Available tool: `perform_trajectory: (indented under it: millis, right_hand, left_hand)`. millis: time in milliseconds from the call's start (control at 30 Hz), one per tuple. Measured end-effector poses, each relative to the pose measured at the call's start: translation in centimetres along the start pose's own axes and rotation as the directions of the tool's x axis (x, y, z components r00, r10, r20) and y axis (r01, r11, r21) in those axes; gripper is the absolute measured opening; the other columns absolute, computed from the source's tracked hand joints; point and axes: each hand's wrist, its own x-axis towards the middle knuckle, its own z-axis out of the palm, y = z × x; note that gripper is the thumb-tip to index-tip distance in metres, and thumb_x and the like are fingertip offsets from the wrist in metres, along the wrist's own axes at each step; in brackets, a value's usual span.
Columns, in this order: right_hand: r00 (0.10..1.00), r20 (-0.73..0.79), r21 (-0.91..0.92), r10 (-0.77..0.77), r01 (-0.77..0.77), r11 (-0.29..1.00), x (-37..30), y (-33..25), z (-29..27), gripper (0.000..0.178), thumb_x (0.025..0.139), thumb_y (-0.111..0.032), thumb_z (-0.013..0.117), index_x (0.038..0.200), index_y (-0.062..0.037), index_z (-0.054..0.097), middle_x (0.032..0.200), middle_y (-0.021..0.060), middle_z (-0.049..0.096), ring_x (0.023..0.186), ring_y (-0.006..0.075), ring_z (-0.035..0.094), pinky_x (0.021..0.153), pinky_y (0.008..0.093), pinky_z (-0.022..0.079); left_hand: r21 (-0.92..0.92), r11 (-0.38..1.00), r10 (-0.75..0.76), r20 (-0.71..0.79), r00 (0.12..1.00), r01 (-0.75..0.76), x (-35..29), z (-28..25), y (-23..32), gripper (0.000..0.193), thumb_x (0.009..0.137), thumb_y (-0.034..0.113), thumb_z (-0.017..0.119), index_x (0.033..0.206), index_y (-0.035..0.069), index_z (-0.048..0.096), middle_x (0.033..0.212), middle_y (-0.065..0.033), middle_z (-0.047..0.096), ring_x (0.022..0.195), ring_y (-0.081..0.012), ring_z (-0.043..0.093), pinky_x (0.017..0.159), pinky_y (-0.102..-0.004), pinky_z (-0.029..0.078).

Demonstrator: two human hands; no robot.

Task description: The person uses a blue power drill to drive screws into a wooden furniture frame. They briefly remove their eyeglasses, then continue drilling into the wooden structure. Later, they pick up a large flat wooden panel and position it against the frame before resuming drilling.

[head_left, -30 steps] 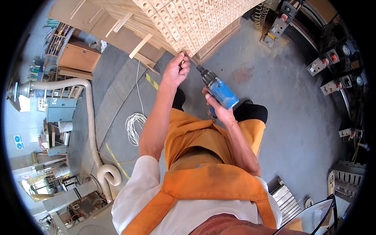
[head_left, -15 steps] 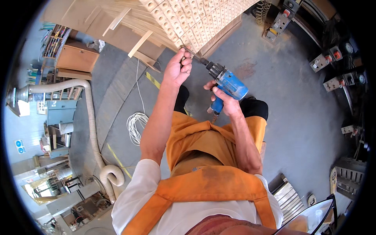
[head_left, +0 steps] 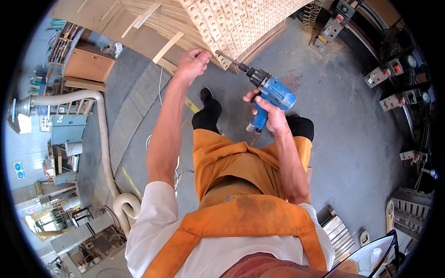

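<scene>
Pointing up and to the left, the blue pistol-shaped power driver with a black nose (head_left: pixel 277 92) is in your right hand (head_left: pixel 273 115), held out in front of you above the grey concrete floor (head_left: pixel 352 143). Its long axis slants from the rounded blue rear, at lower right, to the tip of the long, thin dark metal bit (head_left: pixel 227 58); its handle slopes down toward you. The blue casing looks scuffed and worn, with a metallic fitting at the handle's base. Your right hand is wrapped around that handle. Your left hand (head_left: pixel 193 66) has its fingers curled, just left of the bit's tip; you cannot tell from here whether they pinch anything. The tip overlaps the near corner of the pale wooden stack drilled with rows of round holes (head_left: pixel 236 28); contact cannot be judged. At left, a beige ribbed hose (head_left: pixel 105 139) curves past an orange-brown wooden cabinet (head_left: pixel 89 65); grey machine units (head_left: pixel 384 74) line the right.
</scene>
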Motion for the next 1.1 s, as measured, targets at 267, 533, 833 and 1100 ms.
perform_trajectory:
  millis: [267, 533, 833, 1100]
  right_hand:
    - [0.999, -0.038, -0.327, -0.034, 0.019, 0.945, -0.9, -1.3, 1.2, 0.015, 0.085, -0.013, 0.065, 0.099, -0.0072, 0.063, 0.091, 0.0022, 0.066, 0.066, 0.0107, 0.053, 0.059, 0.0255, 0.046]
    - [0.998, -0.052, -0.330, -0.047, 0.027, 0.944, -1.2, -1.4, 1.8, 0.013, 0.085, -0.012, 0.064, 0.096, -0.0067, 0.064, 0.090, 0.0016, 0.066, 0.065, 0.0096, 0.052, 0.060, 0.0244, 0.046]
    - [0.997, -0.045, -0.330, -0.060, 0.042, 0.943, -1.2, -1.3, 1.8, 0.013, 0.085, -0.012, 0.064, 0.097, -0.0077, 0.064, 0.091, 0.0027, 0.066, 0.066, 0.0098, 0.052, 0.060, 0.0246, 0.046]
    - [0.997, -0.055, -0.336, -0.049, 0.027, 0.942, -1.3, -1.3, 2.0, 0.019, 0.084, -0.013, 0.065, 0.102, -0.0074, 0.063, 0.093, 0.0056, 0.068, 0.067, 0.0105, 0.052, 0.061, 0.0243, 0.045]
  left_hand:
    - [0.329, 0.935, 0.172, -0.105, 0.979, -0.129, 0.3, 0.8, 0.1, 0.021, 0.091, 0.018, 0.053, 0.093, 0.000, 0.063, 0.071, 0.0003, 0.053, 0.057, -0.0070, 0.045, 0.049, -0.0238, 0.037]
    - [0.312, 0.942, 0.161, -0.107, 0.981, -0.121, 0.4, 0.7, 0.0, 0.027, 0.088, 0.018, 0.056, 0.099, -0.005, 0.065, 0.073, -0.0059, 0.061, 0.066, -0.0146, 0.053, 0.063, -0.0304, 0.045]
    - [0.281, 0.953, 0.149, -0.112, 0.982, -0.113, 0.8, 0.8, -0.6, 0.026, 0.091, 0.020, 0.055, 0.104, -0.002, 0.062, 0.076, -0.0022, 0.057, 0.058, -0.0092, 0.047, 0.050, -0.0250, 0.039]
    - [0.238, 0.963, 0.158, -0.131, 0.979, -0.124, 1.1, 0.7, -1.1, 0.024, 0.091, 0.018, 0.056, 0.102, -0.003, 0.062, 0.075, -0.0020, 0.056, 0.055, -0.0085, 0.046, 0.047, -0.0238, 0.037]
